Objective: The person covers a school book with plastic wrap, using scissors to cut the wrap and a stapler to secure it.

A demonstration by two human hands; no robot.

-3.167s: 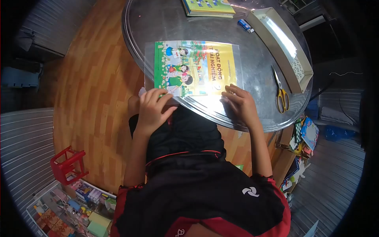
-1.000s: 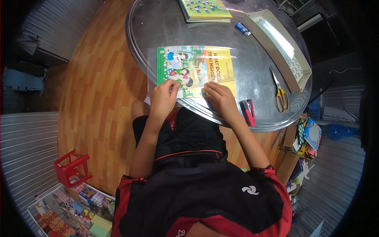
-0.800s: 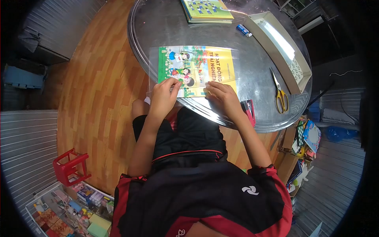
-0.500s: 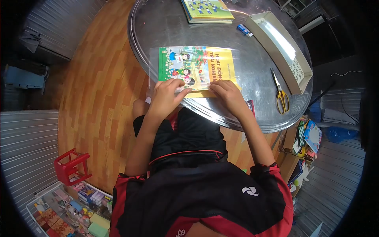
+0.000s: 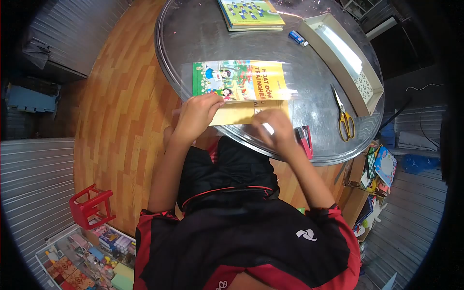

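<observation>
A colourful book (image 5: 237,79) with a green, picture and yellow cover lies near the table's front edge, in a clear plastic sheet (image 5: 290,94) that shows past its sides. My left hand (image 5: 197,116) is closed on the book's near left edge, with the front cover raised and a yellow surface bared beneath it. Curled and blurred, my right hand (image 5: 276,126) is over the near right part of that yellow surface; a small bright patch shows at its thumb, and I cannot tell what it holds. A red and black stapler (image 5: 305,141) lies just right of it.
On the round metal table (image 5: 319,72) are yellow-handled scissors (image 5: 345,121), a long pale box (image 5: 348,67), a small blue-and-white block (image 5: 297,38) and a stack of books (image 5: 252,14). A red stool (image 5: 91,207) stands on the floor at left.
The cover's near edge has lifted away, exposing more yellow below. My right hand has left the cover's edge, moved toward me and curled. More of the stapler shows.
</observation>
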